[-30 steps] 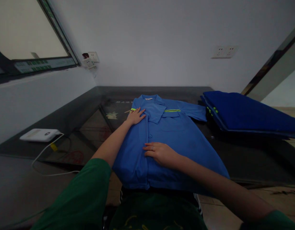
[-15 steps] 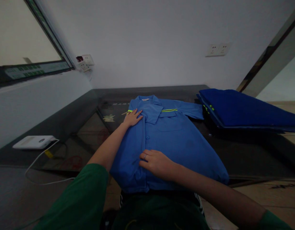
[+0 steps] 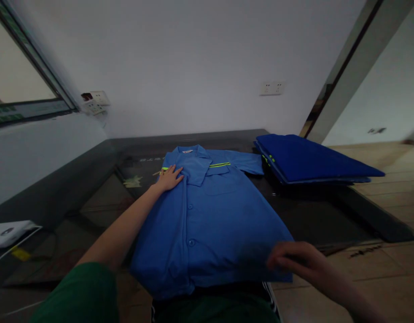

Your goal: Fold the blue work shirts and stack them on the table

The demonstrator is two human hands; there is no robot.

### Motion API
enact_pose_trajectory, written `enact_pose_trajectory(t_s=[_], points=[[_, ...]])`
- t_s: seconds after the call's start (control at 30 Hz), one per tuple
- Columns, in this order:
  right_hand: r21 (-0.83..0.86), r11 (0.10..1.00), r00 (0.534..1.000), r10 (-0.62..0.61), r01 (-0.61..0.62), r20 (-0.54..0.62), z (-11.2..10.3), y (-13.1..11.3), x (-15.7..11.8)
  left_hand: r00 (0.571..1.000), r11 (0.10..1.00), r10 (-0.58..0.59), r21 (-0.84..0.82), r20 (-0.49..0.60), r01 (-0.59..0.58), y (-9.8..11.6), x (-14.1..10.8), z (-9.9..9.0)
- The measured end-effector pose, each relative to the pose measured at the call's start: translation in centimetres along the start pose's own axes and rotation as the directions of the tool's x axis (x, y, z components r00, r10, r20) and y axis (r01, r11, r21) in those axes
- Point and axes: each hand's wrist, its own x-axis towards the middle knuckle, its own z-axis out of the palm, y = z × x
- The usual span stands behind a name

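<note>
A blue short-sleeved work shirt lies front up on the dark table, its collar away from me and its hem at the near edge. Yellow-green stripes cross its chest, and buttons run down the front placket. My left hand rests flat on the shirt's left chest beside the collar, fingers spread. Over the lower right corner of the shirt, near the hem, is my right hand. Its fingers look curled but are smeared by motion, so whether they grip the cloth is unclear.
A stack of folded darker blue garments sits on the table to the right. At the left edge lies a white power bank with a cable. Wall sockets are on the wall behind.
My right hand has moved from the button placket to the shirt's lower right corner. The left hand stays on the chest. The view has turned a little to the right.
</note>
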Motion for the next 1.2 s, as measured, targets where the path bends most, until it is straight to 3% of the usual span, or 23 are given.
enact_pose_trajectory(t_s=[0.07,0.13,0.27,0.4,0.47,0.53,0.6,0.7,0.77,0.83,0.93,1.07,1.2], points=[[0.074,0.977,0.980,0.200,-0.198,-0.008,-2.1,3.1,-2.3,0.999,0.999,0.047,0.006,-0.010,-0.047,1.3,0.1,-0.5],[0.039,0.951,0.946,0.308,-0.306,-0.100,-3.3,6.1,-3.7,0.996,0.996,0.084,-0.017,-0.018,-0.084,2.8,0.1,-0.5],[-0.112,0.941,0.889,0.255,-0.318,-0.381,-3.1,9.6,-4.0,0.999,0.997,0.043,-0.058,-0.012,-0.044,5.0,-0.1,0.1],[-0.070,0.962,0.898,0.219,-0.265,-0.382,-1.3,9.3,-3.4,0.995,0.996,-0.015,-0.094,-0.095,0.006,6.0,0.9,-1.0],[-0.031,0.974,0.909,0.196,-0.222,-0.368,-0.4,8.8,-3.5,0.985,0.987,0.036,-0.149,-0.169,-0.061,7.9,2.1,-2.6],[0.002,0.982,0.916,0.179,-0.191,-0.358,0.5,8.6,-3.8,0.959,0.948,0.191,-0.215,-0.209,-0.235,11.3,3.4,-4.2],[0.046,0.983,0.912,0.181,-0.177,-0.368,1.1,8.6,-4.1,0.907,0.880,0.362,-0.242,-0.215,-0.409,16.0,4.5,-5.1],[0.133,0.981,0.894,0.184,-0.141,-0.409,2.0,8.3,-4.6,0.799,0.776,0.549,-0.205,-0.245,-0.597,23.4,5.5,-5.0],[0.205,0.974,0.884,0.179,-0.097,-0.431,2.6,7.9,-4.6,0.766,0.750,0.595,-0.172,-0.245,-0.638,27.3,5.8,-4.3],[0.282,0.958,0.878,0.185,-0.060,-0.441,3.5,7.5,-4.6,0.774,0.762,0.597,-0.155,-0.211,-0.629,29.8,6.1,-3.5],[0.310,0.950,0.861,0.182,-0.031,-0.474,5.1,7.4,-4.4,0.800,0.780,0.579,-0.180,-0.157,-0.599,31.5,6.8,-2.7],[0.065,0.997,0.838,0.011,0.029,-0.545,6.5,7.7,-4.2,0.869,0.811,0.447,-0.312,-0.214,-0.494,32.1,8.0,-2.5],[-0.228,0.969,0.849,-0.198,0.094,-0.490,6.5,6.2,-3.7,0.926,0.837,0.269,-0.411,-0.265,-0.361,31.1,9.7,-3.7]])
